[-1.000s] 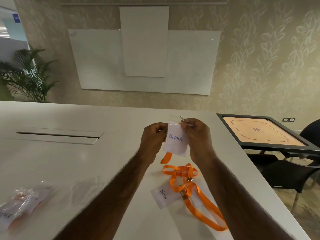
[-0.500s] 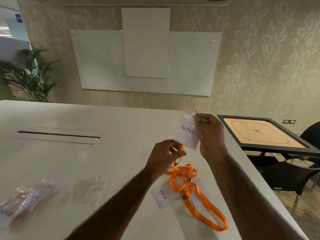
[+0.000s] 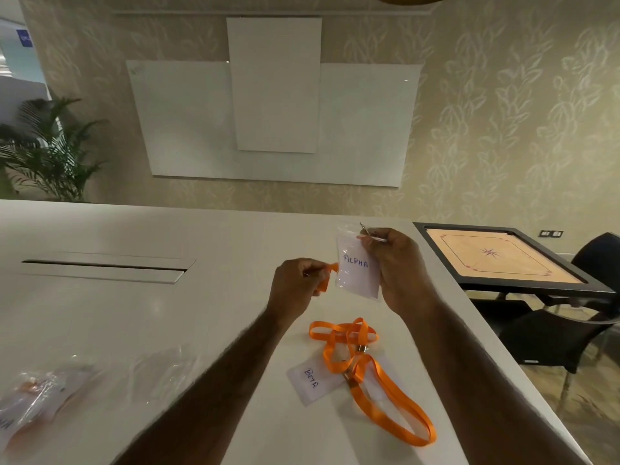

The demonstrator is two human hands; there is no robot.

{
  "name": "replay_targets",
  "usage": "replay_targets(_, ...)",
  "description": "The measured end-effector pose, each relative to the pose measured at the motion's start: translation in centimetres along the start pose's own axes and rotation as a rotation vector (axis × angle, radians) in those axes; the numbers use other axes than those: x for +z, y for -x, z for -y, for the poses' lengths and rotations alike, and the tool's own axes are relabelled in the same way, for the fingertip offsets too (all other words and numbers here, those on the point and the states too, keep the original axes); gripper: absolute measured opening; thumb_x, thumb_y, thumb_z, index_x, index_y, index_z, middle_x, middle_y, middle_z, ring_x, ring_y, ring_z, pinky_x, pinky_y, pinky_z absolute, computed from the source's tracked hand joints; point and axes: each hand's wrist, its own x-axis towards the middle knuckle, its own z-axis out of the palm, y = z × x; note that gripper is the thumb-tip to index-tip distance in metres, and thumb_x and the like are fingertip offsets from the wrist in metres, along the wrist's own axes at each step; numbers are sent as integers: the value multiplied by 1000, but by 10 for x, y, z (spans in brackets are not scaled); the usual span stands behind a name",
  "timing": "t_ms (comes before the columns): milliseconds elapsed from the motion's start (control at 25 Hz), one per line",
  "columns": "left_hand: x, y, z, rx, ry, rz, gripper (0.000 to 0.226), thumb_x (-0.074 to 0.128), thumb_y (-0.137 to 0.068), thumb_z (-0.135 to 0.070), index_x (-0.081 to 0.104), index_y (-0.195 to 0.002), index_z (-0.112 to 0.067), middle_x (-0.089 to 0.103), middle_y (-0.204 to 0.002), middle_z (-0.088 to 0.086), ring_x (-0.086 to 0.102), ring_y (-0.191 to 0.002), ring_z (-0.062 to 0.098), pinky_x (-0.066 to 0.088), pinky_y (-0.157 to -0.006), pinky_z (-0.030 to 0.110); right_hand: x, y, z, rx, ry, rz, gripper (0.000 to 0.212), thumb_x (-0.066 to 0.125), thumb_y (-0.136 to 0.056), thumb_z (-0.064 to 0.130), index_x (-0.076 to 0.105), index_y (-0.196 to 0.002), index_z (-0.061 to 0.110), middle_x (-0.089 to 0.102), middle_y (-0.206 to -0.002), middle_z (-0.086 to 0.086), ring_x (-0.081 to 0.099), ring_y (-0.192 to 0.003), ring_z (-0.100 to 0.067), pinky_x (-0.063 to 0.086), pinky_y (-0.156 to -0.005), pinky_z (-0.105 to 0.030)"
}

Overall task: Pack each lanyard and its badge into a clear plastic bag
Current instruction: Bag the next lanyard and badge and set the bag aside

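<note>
Badge "ALPHA" (image 3: 358, 268), a white card lettered in blue ink, is hanging upright above the table (image 3: 134, 313), just right of the view's centre. Clear plastic is showing round its edges; whether that is a sleeve or a bag cannot be told. The right hand (image 3: 399, 266) is gripping it at the card's 3 o'clock edge, fingers curled, with a small metal clip (image 3: 372, 233) sticking out at the hand's 11 o'clock. The left hand (image 3: 297, 283), at the card's 9 o'clock, is pinching a short piece of orange strap (image 3: 327, 275) between thumb and fingertips, the strap touching the card's left edge.

At 6 o'clock from the hands, a second white badge reading "BETA" (image 3: 310, 380) is lying flat on the table, with an orange lanyard (image 3: 369, 364) looping over and beside it, its tail trailing toward 5 o'clock.

Toward 8 o'clock an empty clear bag (image 3: 164, 370) is lying crumpled, and farther out a filled bag (image 3: 37, 397) is holding something orange and a card whose writing is cut off at the frame's edge.

At 3 o'clock a carrom board (image 3: 503, 260) is sitting beside the table. A blue sign (image 3: 25, 38) at 10 o'clock is too small to read.
</note>
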Motion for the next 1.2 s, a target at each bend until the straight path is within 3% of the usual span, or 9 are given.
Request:
replay_targets(80,-1,-2,-13,-69,181,16,14,62,-94,-8,76,-96,-12,75,-80,-1,72,-70,18,60,-60,28,6,2,-10,3,50,8,14,57,-100,17,67,-109,13,70,-102,-12,70,-92,-32,61,-82,-50)
replay_targets(240,-6,-2,-28,-104,304,88,17,59,-96,-5,72,-90,-14,76,-79,0,72,-67,14,56,-56,22,20,5,-23,-61,153,-38,8,57,-99,20,66,-97,21,71,-95,-5,71,-85,-27,59,-75,-40)
replay_targets(400,-11,-2,-20,-162,418,223,24,53,-102,-16,74,-111,-7,78,-98,10,74,-88,28,60,-77,34,26,1,-32,-122,257,-138,7,56,-98,21,63,-100,22,68,-95,4,68,-85,-17,56,-73,-36)
replay_targets(480,-12,1,-17,-251,575,301,31,49,-105,-24,72,-115,-7,76,-102,11,72,-92,27,57,-85,38,27,2,-38,-145,310,-168,7,55,-99,21,61,-100,23,66,-93,9,66,-82,-13,53,-67,-26)
replay_targets(560,-14,4,-13,-288,592,333,30,54,-103,-28,69,-118,-7,76,-106,12,72,-95,26,58,-88,38,29,5,-44,-155,343,-184,8,55,-99,19,60,-99,25,63,-91,14,63,-80,-9,47,-63,-19)
replay_targets(680,-20,12,0,-341,542,257,25,66,-95,-13,68,-117,-2,75,-108,14,73,-96,26,61,-82,36,40,11,-53,-151,354,-135,10,55,-97,14,61,-98,22,61,-88,16,61,-83,-7,49,-68,-22)
replay_targets(920,-51,53,40,-536,439,97,6,70,-91,-6,70,-97,-5,76,-92,12,72,-81,24,60,-69,35,83,47,-76,311,144,73,19,45,-96,8,63,-96,14,67,-95,-10,62,-77,-19,48,-61,-29)
replay_targets(1040,-67,80,69,-612,373,18,10,69,-91,-4,71,-100,-2,75,-95,14,71,-83,26,59,-70,34,97,73,-93,354,131,180,19,50,-92,-1,63,-93,13,67,-89,-9,62,-73,-17,52,-63,-30)
replay_targets(1200,-87,108,105,-677,261,-28,14,71,-87,-3,74,-101,-3,76,-99,16,72,-90,33,61,-83,44,117,103,-131,514,-40,220,29,53,-82,-13,59,-107,2,67,-102,-25,67,-83,-33,62,-68,-44)
